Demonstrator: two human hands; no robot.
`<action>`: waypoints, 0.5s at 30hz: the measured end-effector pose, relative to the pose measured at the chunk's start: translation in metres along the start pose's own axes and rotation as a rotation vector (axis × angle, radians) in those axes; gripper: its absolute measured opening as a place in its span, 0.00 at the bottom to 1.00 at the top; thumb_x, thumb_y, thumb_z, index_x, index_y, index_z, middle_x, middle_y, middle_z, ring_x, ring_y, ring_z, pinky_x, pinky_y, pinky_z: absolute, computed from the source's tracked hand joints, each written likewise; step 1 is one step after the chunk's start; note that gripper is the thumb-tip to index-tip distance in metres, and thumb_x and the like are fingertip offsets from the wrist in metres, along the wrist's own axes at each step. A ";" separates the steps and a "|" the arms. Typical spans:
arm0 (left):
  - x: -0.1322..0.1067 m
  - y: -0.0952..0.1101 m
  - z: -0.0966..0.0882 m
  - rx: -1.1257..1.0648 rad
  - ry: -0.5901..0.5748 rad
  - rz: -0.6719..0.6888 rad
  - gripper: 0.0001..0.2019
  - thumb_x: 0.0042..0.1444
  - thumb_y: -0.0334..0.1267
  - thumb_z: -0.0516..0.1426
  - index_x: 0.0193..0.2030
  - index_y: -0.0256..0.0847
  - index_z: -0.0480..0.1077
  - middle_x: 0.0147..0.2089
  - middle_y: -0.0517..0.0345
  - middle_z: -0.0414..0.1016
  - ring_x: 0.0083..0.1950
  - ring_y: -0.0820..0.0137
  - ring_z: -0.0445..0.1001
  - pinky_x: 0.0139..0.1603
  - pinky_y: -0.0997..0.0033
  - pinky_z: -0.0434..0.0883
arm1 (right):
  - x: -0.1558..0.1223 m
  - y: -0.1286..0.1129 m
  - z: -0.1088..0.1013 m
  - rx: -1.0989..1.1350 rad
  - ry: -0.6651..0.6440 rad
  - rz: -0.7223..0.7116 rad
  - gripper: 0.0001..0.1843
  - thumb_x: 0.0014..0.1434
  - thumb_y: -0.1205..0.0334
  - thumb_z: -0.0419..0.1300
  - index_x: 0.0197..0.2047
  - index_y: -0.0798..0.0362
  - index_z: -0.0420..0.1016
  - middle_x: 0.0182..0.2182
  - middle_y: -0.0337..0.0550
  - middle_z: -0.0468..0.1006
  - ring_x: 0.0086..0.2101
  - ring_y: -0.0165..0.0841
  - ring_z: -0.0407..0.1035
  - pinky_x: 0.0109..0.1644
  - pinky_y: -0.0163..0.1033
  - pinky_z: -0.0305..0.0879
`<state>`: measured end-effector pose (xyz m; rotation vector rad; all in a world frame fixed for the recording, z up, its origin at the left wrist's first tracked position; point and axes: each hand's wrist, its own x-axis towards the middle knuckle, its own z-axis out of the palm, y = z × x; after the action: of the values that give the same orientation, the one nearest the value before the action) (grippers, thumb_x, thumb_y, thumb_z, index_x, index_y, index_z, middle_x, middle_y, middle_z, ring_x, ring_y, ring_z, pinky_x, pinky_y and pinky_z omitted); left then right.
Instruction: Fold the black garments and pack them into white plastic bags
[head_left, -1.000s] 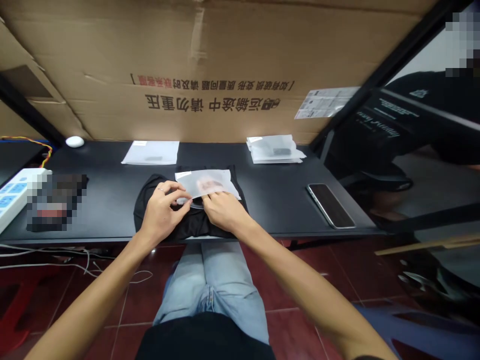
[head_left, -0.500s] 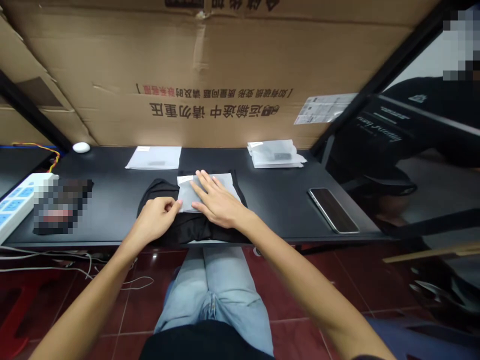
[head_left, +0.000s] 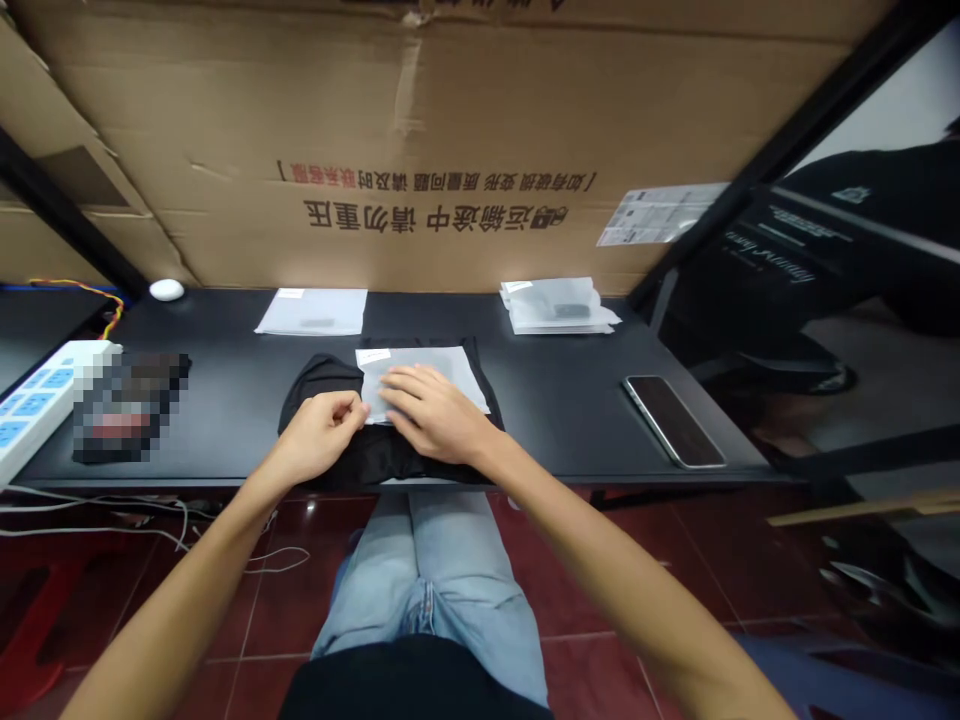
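A flat white frosted packet (head_left: 457, 367) with a small label at its far left corner lies on black fabric (head_left: 319, 374), which looks like a folded garment. My left hand (head_left: 324, 430) is closed, thumb and fingers pinching the packet's near left edge. Across the packet's middle rests my right hand (head_left: 439, 412), palm down, with its fingers stretched out and slightly bent. What lies beneath the right palm is hidden.
Similar white packets lie at the back: one on the left (head_left: 311, 312) and a small stack (head_left: 559, 310) on the right. A phone (head_left: 673, 422) lies at right, a power strip (head_left: 45, 400) at left. A cardboard sheet (head_left: 450, 110) stands behind; a person (head_left: 847, 230) is beyond.
My right hand has slid slightly toward me over the packet, its fingers drawn closer together and more bent. The left hand keeps its pinch. The view has shifted slightly.
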<state>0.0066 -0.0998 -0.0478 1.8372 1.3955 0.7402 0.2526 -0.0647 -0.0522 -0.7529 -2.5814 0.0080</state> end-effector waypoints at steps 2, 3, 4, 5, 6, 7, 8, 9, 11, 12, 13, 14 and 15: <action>-0.001 0.004 0.002 -0.085 0.002 0.010 0.21 0.71 0.54 0.57 0.30 0.42 0.66 0.27 0.64 0.64 0.29 0.72 0.60 0.31 0.71 0.56 | 0.001 -0.008 0.002 -0.001 0.072 -0.078 0.16 0.80 0.56 0.56 0.58 0.55 0.82 0.58 0.54 0.85 0.61 0.43 0.76 0.69 0.54 0.73; -0.002 0.007 0.003 -0.132 0.001 0.012 0.21 0.70 0.54 0.58 0.30 0.42 0.65 0.27 0.64 0.63 0.29 0.72 0.59 0.31 0.71 0.56 | 0.002 -0.012 0.003 -0.017 0.117 -0.107 0.15 0.80 0.55 0.58 0.54 0.55 0.83 0.53 0.52 0.87 0.57 0.42 0.77 0.64 0.52 0.75; -0.003 0.010 0.004 -0.178 0.000 0.013 0.22 0.70 0.54 0.59 0.30 0.42 0.64 0.27 0.64 0.62 0.28 0.73 0.57 0.31 0.71 0.56 | 0.002 -0.014 0.004 -0.045 0.157 -0.127 0.14 0.79 0.56 0.58 0.52 0.54 0.83 0.50 0.51 0.87 0.53 0.41 0.78 0.60 0.51 0.77; -0.004 0.013 0.006 -0.218 0.000 0.013 0.22 0.70 0.54 0.59 0.30 0.42 0.63 0.27 0.65 0.60 0.28 0.73 0.56 0.30 0.71 0.55 | 0.003 -0.015 0.005 -0.080 0.186 -0.140 0.13 0.79 0.57 0.59 0.49 0.54 0.83 0.47 0.50 0.87 0.50 0.40 0.78 0.58 0.50 0.77; -0.005 0.016 0.007 -0.249 0.001 0.012 0.23 0.70 0.55 0.59 0.30 0.42 0.63 0.27 0.65 0.59 0.28 0.73 0.55 0.30 0.71 0.55 | 0.003 -0.016 0.006 -0.118 0.207 -0.157 0.12 0.79 0.59 0.59 0.48 0.53 0.83 0.46 0.48 0.87 0.49 0.39 0.78 0.56 0.49 0.77; -0.006 0.018 0.008 -0.273 0.004 0.009 0.23 0.70 0.55 0.60 0.30 0.43 0.62 0.27 0.65 0.58 0.28 0.73 0.53 0.30 0.71 0.55 | 0.003 -0.015 0.006 -0.155 0.216 -0.181 0.12 0.80 0.61 0.58 0.47 0.53 0.82 0.46 0.47 0.87 0.48 0.39 0.77 0.55 0.48 0.76; -0.006 0.019 0.009 -0.291 0.008 0.005 0.23 0.70 0.56 0.60 0.30 0.43 0.62 0.27 0.66 0.57 0.28 0.74 0.52 0.30 0.71 0.54 | 0.002 -0.015 0.007 -0.189 0.222 -0.209 0.12 0.80 0.63 0.58 0.46 0.52 0.82 0.46 0.46 0.87 0.48 0.38 0.77 0.54 0.47 0.76; -0.007 0.020 0.009 -0.306 0.012 -0.001 0.24 0.70 0.56 0.60 0.30 0.43 0.61 0.27 0.66 0.56 0.28 0.74 0.52 0.29 0.71 0.54 | 0.002 -0.013 0.007 -0.216 0.229 -0.234 0.12 0.80 0.64 0.57 0.46 0.52 0.82 0.46 0.46 0.87 0.48 0.38 0.77 0.53 0.47 0.76; -0.009 0.020 0.010 -0.338 0.013 -0.017 0.26 0.69 0.58 0.61 0.30 0.43 0.59 0.27 0.66 0.54 0.27 0.74 0.50 0.29 0.71 0.52 | 0.001 -0.012 0.007 -0.250 0.244 -0.264 0.12 0.79 0.66 0.57 0.46 0.52 0.82 0.45 0.46 0.87 0.48 0.39 0.77 0.52 0.46 0.75; -0.009 0.019 0.011 -0.353 0.009 -0.026 0.26 0.69 0.59 0.61 0.29 0.43 0.59 0.27 0.66 0.54 0.27 0.74 0.49 0.28 0.71 0.52 | 0.000 -0.011 0.007 -0.258 0.250 -0.268 0.12 0.79 0.66 0.57 0.46 0.52 0.82 0.45 0.45 0.87 0.48 0.39 0.77 0.52 0.46 0.76; -0.010 0.018 0.011 -0.366 0.004 -0.035 0.26 0.70 0.59 0.61 0.29 0.43 0.58 0.27 0.67 0.53 0.27 0.74 0.49 0.28 0.71 0.51 | -0.001 -0.011 0.008 -0.261 0.252 -0.267 0.11 0.79 0.66 0.58 0.45 0.52 0.82 0.45 0.45 0.87 0.47 0.38 0.77 0.52 0.47 0.76; -0.010 0.017 0.011 -0.375 0.000 -0.042 0.26 0.70 0.60 0.60 0.30 0.44 0.59 0.26 0.67 0.53 0.27 0.74 0.48 0.27 0.71 0.50 | -0.001 -0.011 0.008 -0.262 0.251 -0.265 0.12 0.79 0.66 0.58 0.45 0.52 0.82 0.44 0.45 0.87 0.47 0.38 0.77 0.52 0.47 0.76; -0.011 0.016 0.011 -0.381 -0.005 -0.047 0.26 0.70 0.59 0.60 0.30 0.44 0.59 0.26 0.67 0.53 0.26 0.74 0.48 0.27 0.71 0.50 | -0.002 -0.011 0.008 -0.260 0.244 -0.263 0.12 0.79 0.67 0.58 0.45 0.52 0.82 0.44 0.46 0.86 0.47 0.38 0.77 0.52 0.47 0.76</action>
<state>0.0217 -0.1151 -0.0415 1.5037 1.1935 0.9071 0.2447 -0.0739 -0.0590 -0.4609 -2.4496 -0.4792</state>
